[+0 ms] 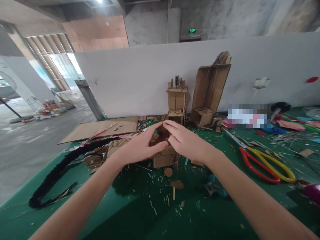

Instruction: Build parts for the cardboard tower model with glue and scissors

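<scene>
Low over the table, a brown cardboard model [163, 160] lies between my two hands, its upper part mostly hidden behind the fingers. My left hand [138, 145] reaches in from the left, thumb in front and fingers arched behind, gripping the cardboard. From the other side, my right hand [187, 141] closes its bent fingers on the same model. The fingertips of both hands meet at the top. A strip of black fuzzy trim [56, 176] curves away to the left of the model. Below it lie a round cardboard disc [168, 172] and an oval cardboard piece [177, 184].
Scissors with red and yellow handles [260, 163] lie at right. Against the white partition [135, 80] stand a small cardboard tower [175, 100] and a taller open cardboard box [208, 90]. A flat cardboard sheet [85, 131] lies at back left. Scraps litter the green tabletop [120, 213].
</scene>
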The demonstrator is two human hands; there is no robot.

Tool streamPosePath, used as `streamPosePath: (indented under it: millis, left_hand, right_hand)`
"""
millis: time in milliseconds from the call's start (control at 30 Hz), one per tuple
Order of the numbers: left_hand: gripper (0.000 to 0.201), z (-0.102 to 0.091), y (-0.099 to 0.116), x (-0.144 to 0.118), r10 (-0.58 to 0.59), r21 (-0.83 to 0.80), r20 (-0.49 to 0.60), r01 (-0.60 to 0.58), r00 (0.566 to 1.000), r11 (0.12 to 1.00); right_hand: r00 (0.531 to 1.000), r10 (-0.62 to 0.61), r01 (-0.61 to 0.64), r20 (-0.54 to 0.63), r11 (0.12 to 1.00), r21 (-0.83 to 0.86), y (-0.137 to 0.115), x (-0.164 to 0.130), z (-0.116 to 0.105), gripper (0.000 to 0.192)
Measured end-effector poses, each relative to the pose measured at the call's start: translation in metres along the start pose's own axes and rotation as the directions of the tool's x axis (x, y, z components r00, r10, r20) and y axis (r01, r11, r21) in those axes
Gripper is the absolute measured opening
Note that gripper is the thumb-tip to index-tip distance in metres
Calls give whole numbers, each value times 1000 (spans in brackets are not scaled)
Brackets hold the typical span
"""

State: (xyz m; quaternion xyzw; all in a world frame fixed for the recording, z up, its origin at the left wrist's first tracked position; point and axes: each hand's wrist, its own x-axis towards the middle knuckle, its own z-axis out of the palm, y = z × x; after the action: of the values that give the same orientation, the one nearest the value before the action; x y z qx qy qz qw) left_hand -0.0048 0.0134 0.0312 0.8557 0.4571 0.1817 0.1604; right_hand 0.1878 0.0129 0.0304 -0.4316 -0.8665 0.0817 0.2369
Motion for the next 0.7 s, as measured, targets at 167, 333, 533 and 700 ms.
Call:
streamPosePath:
  millis: [167,333,533,700]
  left_hand:
    - [70,-1,0,0,-9,-28,-3,9,1000,1000]
    - [70,0,-2,1,-4,-59,-14,3,1000,998]
    - [69,1,-3,1,9,-70,-21,-11,1000,998]
    - [69,-2,1,0,-36,-70,-4,36,999,997]
  right_hand:
    - [1000,0,0,2,999,-35,-1,1,0,53]
    - [1000,-1,1,0,999,-50,0,0,1,54]
    - [1000,-2,1,-19,1000,-29,1,0,3,54]
    - [998,5,-5,-67,1000,-8,3,1,8,53]
